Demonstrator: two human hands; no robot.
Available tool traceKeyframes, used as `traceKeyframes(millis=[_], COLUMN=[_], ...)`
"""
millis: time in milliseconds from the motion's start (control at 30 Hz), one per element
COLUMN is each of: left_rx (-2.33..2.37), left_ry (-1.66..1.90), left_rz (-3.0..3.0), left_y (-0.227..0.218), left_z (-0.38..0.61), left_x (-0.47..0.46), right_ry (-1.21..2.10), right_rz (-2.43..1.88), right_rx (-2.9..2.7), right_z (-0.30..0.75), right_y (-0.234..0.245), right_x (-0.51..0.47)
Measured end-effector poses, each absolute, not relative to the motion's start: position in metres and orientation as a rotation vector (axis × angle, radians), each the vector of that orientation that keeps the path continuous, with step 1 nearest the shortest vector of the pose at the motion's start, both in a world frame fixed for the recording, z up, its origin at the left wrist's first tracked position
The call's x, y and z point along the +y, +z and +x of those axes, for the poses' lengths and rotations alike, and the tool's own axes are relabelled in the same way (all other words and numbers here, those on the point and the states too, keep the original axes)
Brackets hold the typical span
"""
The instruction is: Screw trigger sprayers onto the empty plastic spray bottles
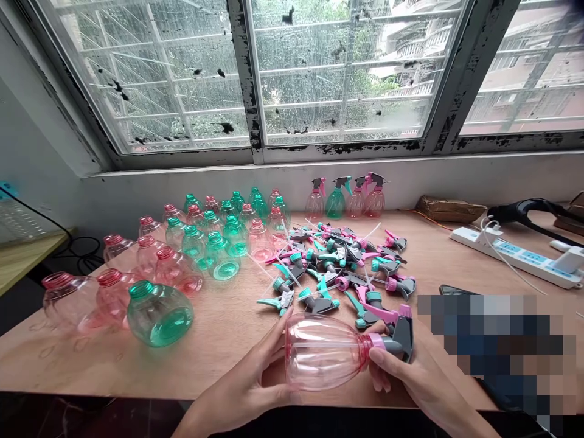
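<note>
A clear pink spray bottle [323,353] lies sideways between my hands, its base to the left and its grey-and-pink spray head [401,334] to the right. My left hand [255,371] is wrapped round the base end, thumb below and fingers behind. With thumb and fingers, my right hand [396,371] grips the pink collar [376,342] at the bottle's neck. The spray head sits on the neck, and a pale tube shows inside the bottle. Just beyond my hands lies a heap of loose spray heads [337,255] in pink, teal and grey.
Several open pink and green bottles [223,252] stand at the left. Against the wall stand several bottles with spray heads [336,201]. A white power strip [515,255], a brown wrapped block [449,208] and a partly blurred dark phone [456,291] lie on the right.
</note>
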State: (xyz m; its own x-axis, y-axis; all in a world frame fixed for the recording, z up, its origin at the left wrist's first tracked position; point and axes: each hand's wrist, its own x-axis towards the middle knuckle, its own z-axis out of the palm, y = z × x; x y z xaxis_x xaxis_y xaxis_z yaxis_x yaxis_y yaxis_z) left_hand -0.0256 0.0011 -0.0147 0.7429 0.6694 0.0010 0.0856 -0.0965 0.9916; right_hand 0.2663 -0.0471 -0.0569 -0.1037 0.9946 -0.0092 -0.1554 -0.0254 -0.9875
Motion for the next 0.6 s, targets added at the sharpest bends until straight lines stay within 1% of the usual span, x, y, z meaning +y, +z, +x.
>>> traceKeyframes(millis=[400, 600], left_rx=[0.585, 0.625], left_ry=[0.531, 0.532], left_rz=[1.526, 1.652], left_y=[-0.0137, -0.015], left_z=[-0.0267, -0.027], left_x=[0.0004, 0.0008], right_ry=[1.347, 1.35], right_rz=[-1.056, -1.04], right_rx=[-1.196, -1.164], right_z=[0.2668, 0.267], right_y=[-0.0579, -0.0615], right_x=[-0.047, -0.0469])
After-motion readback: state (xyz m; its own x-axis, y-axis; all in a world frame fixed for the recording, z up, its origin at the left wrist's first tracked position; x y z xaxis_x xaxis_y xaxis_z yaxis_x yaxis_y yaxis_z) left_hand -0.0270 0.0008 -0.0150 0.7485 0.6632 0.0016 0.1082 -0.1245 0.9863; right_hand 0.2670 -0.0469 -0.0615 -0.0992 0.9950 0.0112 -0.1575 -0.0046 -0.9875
